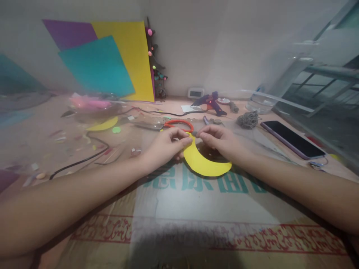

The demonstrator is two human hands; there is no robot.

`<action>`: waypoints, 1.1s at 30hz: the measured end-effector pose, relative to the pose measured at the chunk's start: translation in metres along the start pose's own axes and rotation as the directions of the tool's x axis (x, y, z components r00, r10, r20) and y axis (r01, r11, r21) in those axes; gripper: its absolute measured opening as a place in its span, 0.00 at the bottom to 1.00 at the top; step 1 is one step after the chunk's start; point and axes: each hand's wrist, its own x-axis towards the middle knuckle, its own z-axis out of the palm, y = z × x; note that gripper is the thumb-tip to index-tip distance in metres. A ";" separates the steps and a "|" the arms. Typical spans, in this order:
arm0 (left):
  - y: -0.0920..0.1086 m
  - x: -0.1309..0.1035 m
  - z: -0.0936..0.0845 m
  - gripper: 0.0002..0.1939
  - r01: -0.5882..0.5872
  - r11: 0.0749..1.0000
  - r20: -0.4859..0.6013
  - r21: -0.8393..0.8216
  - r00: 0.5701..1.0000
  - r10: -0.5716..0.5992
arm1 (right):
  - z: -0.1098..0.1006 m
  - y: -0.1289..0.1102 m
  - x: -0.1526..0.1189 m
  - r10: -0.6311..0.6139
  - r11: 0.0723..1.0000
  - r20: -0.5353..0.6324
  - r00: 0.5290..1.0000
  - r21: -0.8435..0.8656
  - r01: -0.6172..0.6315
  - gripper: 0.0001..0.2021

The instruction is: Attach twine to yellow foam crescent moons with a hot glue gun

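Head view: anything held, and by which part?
The left hand pinches the yellow crescent near its upper tip. The right hand is beside that tip; whether it grips anything cannot be told.

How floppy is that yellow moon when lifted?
The yellow moon looks thin, so it's probably light. Pinched near one end by the left hand, it shows no clear sag, so it's likely fairly stiff. Its narrower ends might bend.

Arms (84,196): are stretching far
Left hand (166,146): is pinching, fingers (176,132) curling
Right hand (221,138): is pointing its fingers left
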 end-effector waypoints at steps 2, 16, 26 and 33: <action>0.000 0.000 0.001 0.11 0.023 0.999 0.017 -0.032 1.000 -0.022 | -0.002 -0.001 0.001 -0.012 1.000 -0.045 0.999 -0.027 0.011 0.14; 0.005 0.004 0.001 0.09 0.055 0.987 0.057 -0.148 0.997 -0.047 | -0.013 0.009 0.013 -0.016 0.985 0.095 0.995 0.172 -0.001 0.18; 0.006 0.002 0.002 0.07 0.052 0.993 0.046 -0.102 0.998 -0.048 | -0.006 0.008 0.009 -0.010 0.991 0.032 0.999 0.131 0.005 0.19; 0.006 -0.001 0.007 0.09 0.067 0.998 0.057 0.012 0.996 -0.067 | -0.004 -0.001 0.003 0.003 1.000 -0.044 0.999 0.006 -0.002 0.15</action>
